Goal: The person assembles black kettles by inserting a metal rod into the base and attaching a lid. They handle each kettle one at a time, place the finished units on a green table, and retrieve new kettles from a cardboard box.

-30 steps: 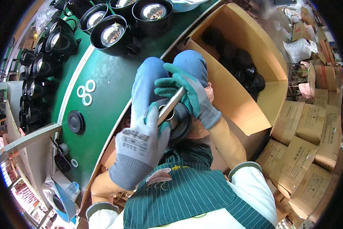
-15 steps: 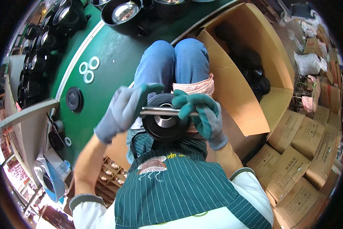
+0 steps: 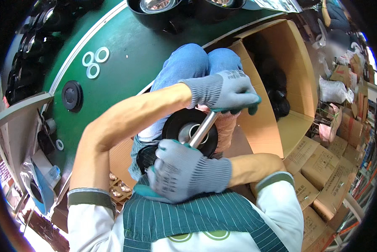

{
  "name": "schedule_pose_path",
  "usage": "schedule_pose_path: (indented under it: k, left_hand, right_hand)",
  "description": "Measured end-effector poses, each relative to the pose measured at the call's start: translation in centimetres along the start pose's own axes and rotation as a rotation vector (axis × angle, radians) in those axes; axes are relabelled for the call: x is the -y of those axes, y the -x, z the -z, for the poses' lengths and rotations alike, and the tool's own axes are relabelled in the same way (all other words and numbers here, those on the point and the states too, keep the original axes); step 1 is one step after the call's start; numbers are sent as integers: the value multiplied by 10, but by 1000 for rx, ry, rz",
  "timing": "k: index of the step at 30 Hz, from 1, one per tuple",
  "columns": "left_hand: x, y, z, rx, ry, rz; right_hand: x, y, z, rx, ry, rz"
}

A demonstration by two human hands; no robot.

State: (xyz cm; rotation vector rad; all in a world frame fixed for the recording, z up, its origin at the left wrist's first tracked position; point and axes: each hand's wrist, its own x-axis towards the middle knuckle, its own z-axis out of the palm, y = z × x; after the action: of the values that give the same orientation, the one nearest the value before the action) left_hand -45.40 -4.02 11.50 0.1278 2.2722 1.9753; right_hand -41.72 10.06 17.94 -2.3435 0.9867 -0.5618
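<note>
Two-handed on bar [image 3: 203, 128], newly swung from level to slant over disc [image 3: 171, 124], with left hand [image 3: 236, 92] curled closed round far end, right hand [image 3: 176, 171] round near: seemingly firmer purchase.

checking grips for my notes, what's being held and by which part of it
A metal bar: the left hand grips its far end; the right hand covers the near end, its grip there hidden.

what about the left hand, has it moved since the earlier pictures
Yes: judged against the open cardboard box, the left hand has moved rightward, closer to it, and is now at the metal rod's upper end.
</note>
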Motion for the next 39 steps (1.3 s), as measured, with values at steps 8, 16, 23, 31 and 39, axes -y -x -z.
schedule_pose_path:
  k: [8, 16, 23, 31, 39]
  left_hand:
    - [14, 88, 49, -519, -289, -210]
    - [96, 281, 15, -1200, 176, 405]
    - [161, 273, -4, -1536, -40, 354]
    - [27, 288, -32, -1212, -1121, -146]
    - [-21, 282, 75, -1668, -523, -368]
  right_hand:
    - [4, 51, -4, -551, -37, -188]
    - [-7, 85, -46, -540, -89, -734]
    - [24, 57, 21, -791, -155, -602]
    - [-33, 22, 31, -1252, -1170, -599]
    - [-91, -101, 44, -1042, -1720, -191]
